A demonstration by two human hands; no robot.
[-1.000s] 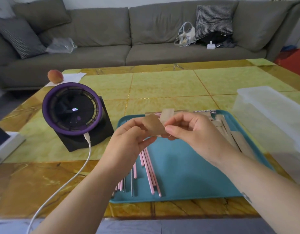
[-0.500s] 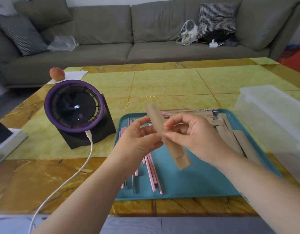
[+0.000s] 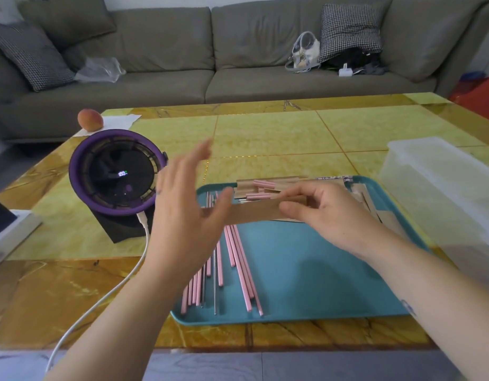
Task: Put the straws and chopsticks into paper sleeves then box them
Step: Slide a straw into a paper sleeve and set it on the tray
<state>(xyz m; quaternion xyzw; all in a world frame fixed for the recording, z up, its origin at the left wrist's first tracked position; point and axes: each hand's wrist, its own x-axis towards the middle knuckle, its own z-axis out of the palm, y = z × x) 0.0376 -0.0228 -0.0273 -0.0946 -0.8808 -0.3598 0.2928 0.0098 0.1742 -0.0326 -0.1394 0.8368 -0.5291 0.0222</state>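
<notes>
My right hand (image 3: 328,215) pinches a brown paper sleeve (image 3: 254,213) that lies horizontally above the teal tray (image 3: 306,270). With fingers spread and straight, my left hand (image 3: 188,213) hovers at the sleeve's left end; its thumb lies near that end. Several pink straws (image 3: 238,257) and thin metal chopsticks (image 3: 215,284) lie loose on the tray's left half. At the tray's far edge is a pile of brown sleeves (image 3: 268,185), some with pink straws in them. A clear plastic box (image 3: 441,185) stands right of the tray.
A purple-rimmed round device (image 3: 117,174) on a black base sits left of the tray, its white cable (image 3: 100,303) running to the table's front edge. A peach (image 3: 90,119) lies on paper at the far left. A white object (image 3: 9,237) is at the left edge. A grey sofa is behind.
The sleeve has turned from slanting to horizontal and lower over the tray. My left hand let go of it and opened wide; my right hand keeps its pinch.
</notes>
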